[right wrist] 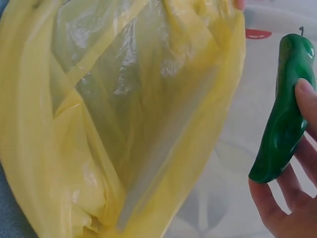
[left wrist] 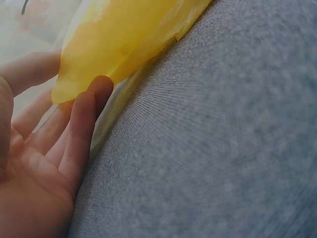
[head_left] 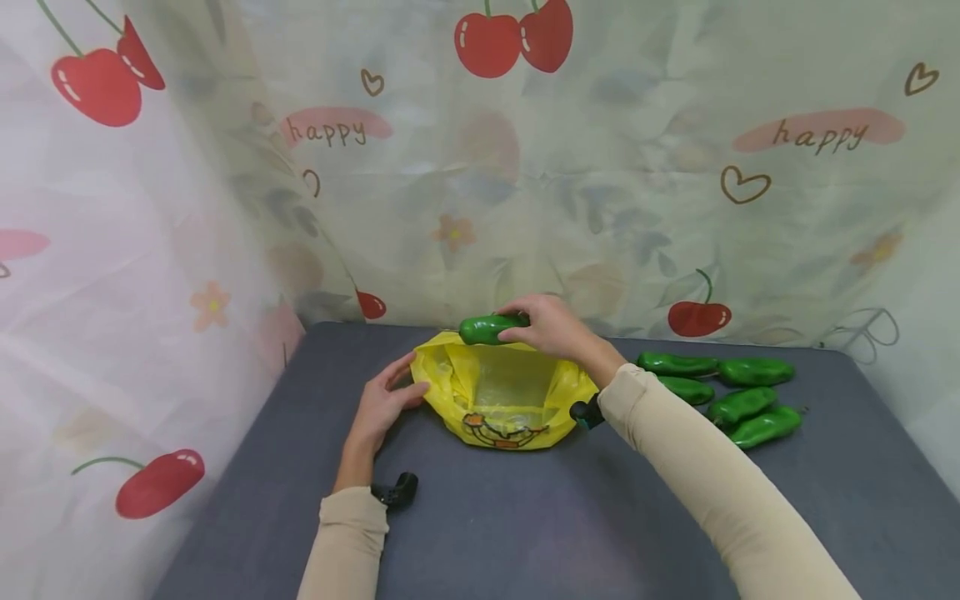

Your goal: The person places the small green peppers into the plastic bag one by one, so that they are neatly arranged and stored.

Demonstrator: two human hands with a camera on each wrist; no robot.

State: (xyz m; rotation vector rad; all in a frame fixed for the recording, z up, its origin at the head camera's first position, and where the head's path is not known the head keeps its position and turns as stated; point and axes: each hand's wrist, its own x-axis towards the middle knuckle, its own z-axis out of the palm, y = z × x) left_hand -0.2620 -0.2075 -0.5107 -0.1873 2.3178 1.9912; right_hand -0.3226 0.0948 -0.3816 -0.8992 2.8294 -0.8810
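A yellow plastic bag point(head_left: 444, 371) lies on the table with its mouth spread wide, a printed drawing on its front. My left hand point(head_left: 378, 408) pinches the bag's left rim; in the left wrist view, thin yellow film point(left wrist: 114, 44) runs between the fingers. Above the bag's far edge, my right hand point(head_left: 551, 325) holds a glossy green pepper point(head_left: 480, 330) between thumb and fingers. The right wrist view shows this pepper point(right wrist: 285, 109) whole, with its short stem, beside the bag. No pepper shows in the visible part of the bag's inside.
Several more green peppers point(head_left: 742, 406) lie in a loose group on the table right of the bag, close to the right forearm. The dark grey table point(head_left: 465, 517) ends at a patterned cloth backdrop point(head_left: 540, 208) at the rear, with another cloth along the left side.
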